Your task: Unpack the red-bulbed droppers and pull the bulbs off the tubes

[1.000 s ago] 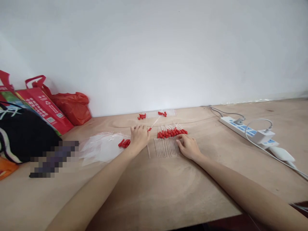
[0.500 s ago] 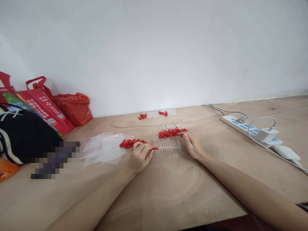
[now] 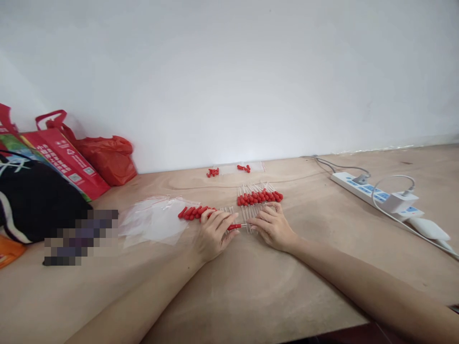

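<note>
My left hand (image 3: 214, 234) is closed on a red rubber bulb (image 3: 234, 226). A thin clear dropper tube (image 3: 244, 225) runs from that bulb to my right hand (image 3: 270, 226), whose fingers are closed on it. Loose clear tubes (image 3: 255, 210) lie in a row beneath and behind both hands, partly covered by them. Just past my right hand is a row of droppers (image 3: 260, 197) with red bulbs on their near ends. Several loose red bulbs (image 3: 191, 213) lie left of and behind my left hand.
Clear zip bags (image 3: 158, 222) are spread on the wooden table (image 3: 251, 291) at left. Near the wall lies another bag (image 3: 225, 168) with red bulbs on and beside it. A power strip (image 3: 369, 193) with cables is at right; red bags (image 3: 107, 160) and a black bag (image 3: 39, 200) stand at left.
My right hand has moved left and nearer, from the finished droppers' row to the tube at the bulb in my left hand. My left hand has shifted slightly right.
</note>
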The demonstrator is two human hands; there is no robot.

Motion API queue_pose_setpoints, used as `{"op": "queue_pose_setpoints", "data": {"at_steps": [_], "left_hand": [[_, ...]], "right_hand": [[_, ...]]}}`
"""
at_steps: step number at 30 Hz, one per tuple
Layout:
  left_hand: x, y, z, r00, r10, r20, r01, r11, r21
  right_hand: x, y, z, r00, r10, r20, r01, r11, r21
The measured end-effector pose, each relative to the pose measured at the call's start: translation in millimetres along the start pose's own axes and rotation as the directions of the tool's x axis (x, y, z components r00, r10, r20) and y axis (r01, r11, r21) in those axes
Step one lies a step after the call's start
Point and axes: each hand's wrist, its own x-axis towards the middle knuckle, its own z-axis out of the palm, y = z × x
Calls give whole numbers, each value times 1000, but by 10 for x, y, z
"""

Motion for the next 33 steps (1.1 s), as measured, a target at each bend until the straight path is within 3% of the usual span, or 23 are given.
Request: {"op": "queue_pose_setpoints", "data": {"at_steps": [4,11,13,17,20,24,27,30,33], "left_hand": [[-21,-6,16,999,28,38,-25,998,-54],[-85,-19,-55,996,92,-10,-92,994,-66],[-126,-78,-119,998,65,-3,-65,997,-53],[-197,-259,-246,997,-70,-34,69,997,-29],[-213,-442,-291,968,-226,-105,224,974,-26],[-273,-800,-349,832,-522,-188,544,833,97],[-348,-1039,-404,673,-733,-100,740,666,91],[-395,-1146,-420,539,-842,16,839,538,75],[-416,-1165,-390,483,-872,87,867,490,97]], "right_hand": [[16,-57,-35,999,-46,3,46,999,-6],[-26,-63,-82,996,-89,-20,90,996,23],[-80,16,-126,999,-40,-25,40,999,24],[-161,186,-216,982,186,-9,-186,982,-28],[-133,185,-206,953,302,-24,-302,953,1],[-31,71,-100,915,398,-74,-395,917,50],[66,7,14,908,416,-49,-415,909,32],[181,-39,143,908,419,-17,-419,907,-32],[279,-100,248,929,370,25,-365,924,-115]]}}
